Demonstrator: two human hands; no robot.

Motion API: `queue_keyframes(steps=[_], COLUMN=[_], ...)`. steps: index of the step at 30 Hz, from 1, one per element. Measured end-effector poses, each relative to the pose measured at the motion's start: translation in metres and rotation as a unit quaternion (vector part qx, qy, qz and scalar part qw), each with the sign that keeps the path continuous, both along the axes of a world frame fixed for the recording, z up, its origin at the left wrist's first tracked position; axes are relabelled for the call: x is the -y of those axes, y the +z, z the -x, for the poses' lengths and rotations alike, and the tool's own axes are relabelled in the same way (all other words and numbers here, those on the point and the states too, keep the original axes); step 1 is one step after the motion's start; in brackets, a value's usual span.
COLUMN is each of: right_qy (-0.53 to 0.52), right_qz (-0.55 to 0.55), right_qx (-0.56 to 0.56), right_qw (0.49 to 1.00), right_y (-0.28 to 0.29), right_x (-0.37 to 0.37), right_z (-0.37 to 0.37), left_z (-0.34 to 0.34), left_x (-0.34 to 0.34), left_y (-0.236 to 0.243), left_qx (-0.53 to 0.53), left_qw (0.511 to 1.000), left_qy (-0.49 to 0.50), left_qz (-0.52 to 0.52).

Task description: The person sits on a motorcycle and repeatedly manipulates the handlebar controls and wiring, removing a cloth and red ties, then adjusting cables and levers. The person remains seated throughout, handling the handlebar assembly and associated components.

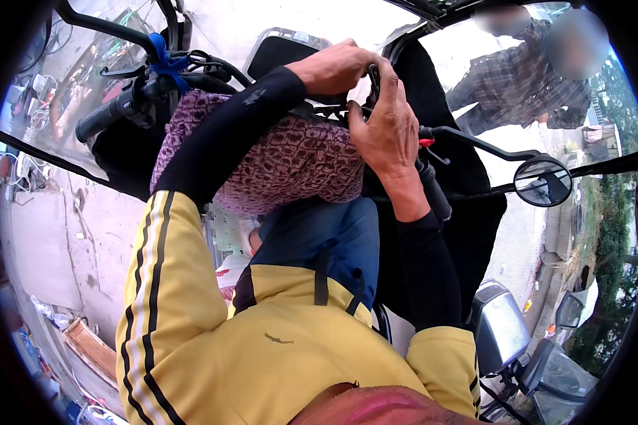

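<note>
Seated at a three-wheeler's or scooter's handlebar, I have both hands close together over its middle. My left hand (335, 67) reaches across with curled fingers, and what lies in them is hidden. Just right of it, my right hand (391, 134) holds a slim dark piece (373, 83) between thumb and forefinger; its kind cannot be made out. Below the hands hangs a purple and black patterned cloth cover (290, 159). Behind my left hand sits a dark display panel (280, 51). The black left handlebar grip (113, 113) and the right grip (436, 191) are both untouched.
A blue cloth (166, 64) is tied round the left bar. To the right, a round mirror (544, 180) sticks out on a stalk. A person in a checked shirt (507, 74) is beyond the frame. Another vehicle's headlight (502, 326) stands at lower right.
</note>
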State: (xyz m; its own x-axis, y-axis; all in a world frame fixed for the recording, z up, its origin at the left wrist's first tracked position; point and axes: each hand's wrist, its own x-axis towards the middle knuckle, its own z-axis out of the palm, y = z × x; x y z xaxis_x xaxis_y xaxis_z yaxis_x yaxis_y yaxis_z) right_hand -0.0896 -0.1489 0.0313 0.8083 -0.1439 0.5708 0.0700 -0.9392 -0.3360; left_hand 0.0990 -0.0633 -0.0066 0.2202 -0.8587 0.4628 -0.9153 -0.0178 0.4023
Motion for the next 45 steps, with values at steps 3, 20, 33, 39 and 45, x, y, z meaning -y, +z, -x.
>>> queue_keyframes(steps=[3,20,33,39,45], right_qy=[0.002,-0.026,-0.047,-0.035,-0.032], right_qz=[-0.026,-0.044,0.023,-0.026,-0.01], right_qx=[0.032,-0.155,-0.188,-0.167,-0.146], right_qw=[0.999,0.987,0.981,0.985,0.989], right_y=[-0.003,0.007,-0.001,0.003,0.004], right_x=[0.001,0.004,0.001,0.002,0.001], right_z=[-0.002,-0.006,-0.015,-0.013,-0.014], left_z=[0.025,0.088,0.096,0.083,0.083], left_x=[-0.03,-0.14,-0.128,-0.12,-0.096], left_y=[0.011,0.092,0.069,0.076,0.063], left_qx=[-0.095,-0.661,0.037,-0.12,-0.337], left_qw=[0.993,0.664,0.928,0.921,0.89], left_qy=[0.056,0.083,0.307,0.21,0.156], left_qz=[0.038,0.34,-0.206,-0.306,-0.265])
